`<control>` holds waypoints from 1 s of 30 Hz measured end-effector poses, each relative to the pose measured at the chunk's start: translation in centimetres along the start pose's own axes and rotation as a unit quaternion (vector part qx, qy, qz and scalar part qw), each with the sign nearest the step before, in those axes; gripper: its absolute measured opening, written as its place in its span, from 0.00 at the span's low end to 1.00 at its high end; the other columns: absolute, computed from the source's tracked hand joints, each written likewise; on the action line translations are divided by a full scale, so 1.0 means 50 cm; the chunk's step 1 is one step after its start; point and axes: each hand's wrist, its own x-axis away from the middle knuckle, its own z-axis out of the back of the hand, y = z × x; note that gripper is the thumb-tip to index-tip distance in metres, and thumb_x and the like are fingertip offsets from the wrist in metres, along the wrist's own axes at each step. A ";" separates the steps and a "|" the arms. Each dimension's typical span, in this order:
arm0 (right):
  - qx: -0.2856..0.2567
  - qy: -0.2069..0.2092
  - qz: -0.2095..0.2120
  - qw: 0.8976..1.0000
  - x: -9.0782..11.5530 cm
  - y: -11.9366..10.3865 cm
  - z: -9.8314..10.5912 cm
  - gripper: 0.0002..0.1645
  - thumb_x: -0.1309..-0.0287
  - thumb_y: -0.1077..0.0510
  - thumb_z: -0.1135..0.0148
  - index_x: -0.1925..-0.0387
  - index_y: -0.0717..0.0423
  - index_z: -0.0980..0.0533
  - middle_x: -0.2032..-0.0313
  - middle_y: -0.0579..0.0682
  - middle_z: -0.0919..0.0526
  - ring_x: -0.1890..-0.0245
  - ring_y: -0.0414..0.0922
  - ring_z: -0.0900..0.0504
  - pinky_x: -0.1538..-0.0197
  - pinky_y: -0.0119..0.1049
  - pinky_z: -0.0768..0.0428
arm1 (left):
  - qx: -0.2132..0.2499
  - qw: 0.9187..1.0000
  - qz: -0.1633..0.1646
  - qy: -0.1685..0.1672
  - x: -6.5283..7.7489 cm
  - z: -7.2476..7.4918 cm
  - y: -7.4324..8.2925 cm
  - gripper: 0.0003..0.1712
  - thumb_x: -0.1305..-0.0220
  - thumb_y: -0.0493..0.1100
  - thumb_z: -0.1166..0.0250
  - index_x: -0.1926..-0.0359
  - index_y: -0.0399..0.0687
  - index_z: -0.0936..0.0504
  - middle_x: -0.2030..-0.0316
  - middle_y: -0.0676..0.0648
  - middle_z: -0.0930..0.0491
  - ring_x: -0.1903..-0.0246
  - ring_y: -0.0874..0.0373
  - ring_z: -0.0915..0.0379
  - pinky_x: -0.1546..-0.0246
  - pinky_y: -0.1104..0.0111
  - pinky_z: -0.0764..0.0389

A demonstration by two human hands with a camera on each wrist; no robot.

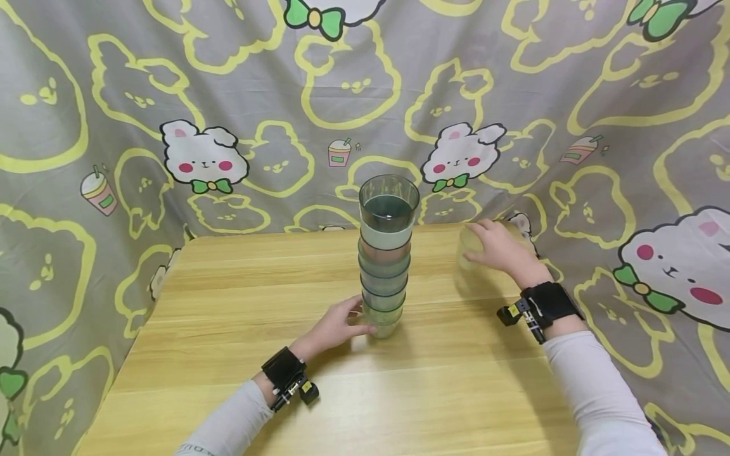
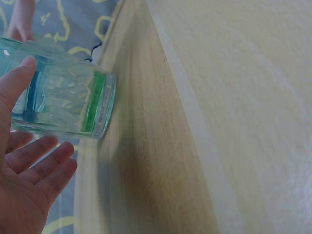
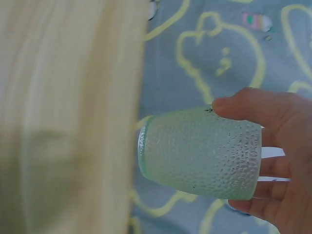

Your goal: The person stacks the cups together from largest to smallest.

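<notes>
A tall stack of nested glass cups [image 1: 385, 253] stands upright on the wooden table. The top cup is smoky and clear, and those below show green, grey and pinkish bands. My left hand [image 1: 336, 326] is beside the bottom of the stack, thumb and fingers loosely spread. In the left wrist view, the thumb overlaps the lowest glass [image 2: 68, 95] while the fingers lie spread below it. At the far right, my right hand [image 1: 496, 247] grips a pale green pebbled glass cup [image 3: 200, 153] near its wider end, its narrower end close to the tabletop.
The wooden table [image 1: 251, 304] has its back edge just beyond the stack and the right cup. A grey curtain [image 1: 274, 82] with yellow outlines and white rabbit faces hangs behind and at both sides. Both wrists wear black straps with small cameras.
</notes>
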 end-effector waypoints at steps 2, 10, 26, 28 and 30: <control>0.006 0.009 0.004 1.000 -0.001 -0.020 0.025 0.42 0.44 0.50 0.33 0.33 0.66 0.36 0.38 0.74 0.33 0.38 0.71 0.35 0.35 0.66 0.34 | 0.000 1.000 -0.001 0.000 0.000 0.000 0.000 0.45 0.45 0.57 0.29 0.29 0.52 0.36 0.38 0.48 0.25 0.42 0.52 0.25 0.39 0.59 0.22; 0.014 0.048 0.029 0.998 -0.009 -0.086 0.112 0.42 0.44 0.49 0.33 0.32 0.61 0.36 0.36 0.70 0.32 0.36 0.68 0.35 0.33 0.65 0.34 | 0.006 1.000 -0.005 -0.001 0.000 0.000 0.000 0.45 0.44 0.55 0.29 0.29 0.52 0.36 0.38 0.48 0.25 0.43 0.52 0.25 0.40 0.59 0.21; 0.021 0.229 0.194 0.954 -0.013 -0.197 0.266 0.33 0.47 0.52 0.33 0.39 0.59 0.26 0.45 0.63 0.22 0.44 0.61 0.28 0.38 0.56 0.30 | -0.004 1.000 -0.009 0.010 -0.004 -0.003 -0.009 0.44 0.45 0.56 0.28 0.30 0.50 0.35 0.39 0.47 0.23 0.44 0.52 0.24 0.41 0.60 0.20; 0.017 0.249 0.214 0.944 -0.014 -0.210 0.284 0.33 0.47 0.53 0.33 0.40 0.59 0.26 0.46 0.64 0.21 0.46 0.62 0.28 0.39 0.56 0.30 | -0.005 1.000 -0.008 0.011 -0.003 -0.003 -0.009 0.44 0.45 0.55 0.28 0.30 0.50 0.35 0.39 0.46 0.23 0.44 0.51 0.24 0.41 0.60 0.20; 0.013 0.267 0.235 0.934 -0.015 -0.223 0.302 0.33 0.48 0.53 0.33 0.40 0.60 0.25 0.47 0.64 0.21 0.47 0.62 0.27 0.41 0.56 0.29 | -0.003 1.000 -0.009 0.010 -0.002 -0.003 -0.009 0.44 0.45 0.55 0.28 0.30 0.49 0.35 0.39 0.46 0.23 0.44 0.51 0.24 0.41 0.59 0.20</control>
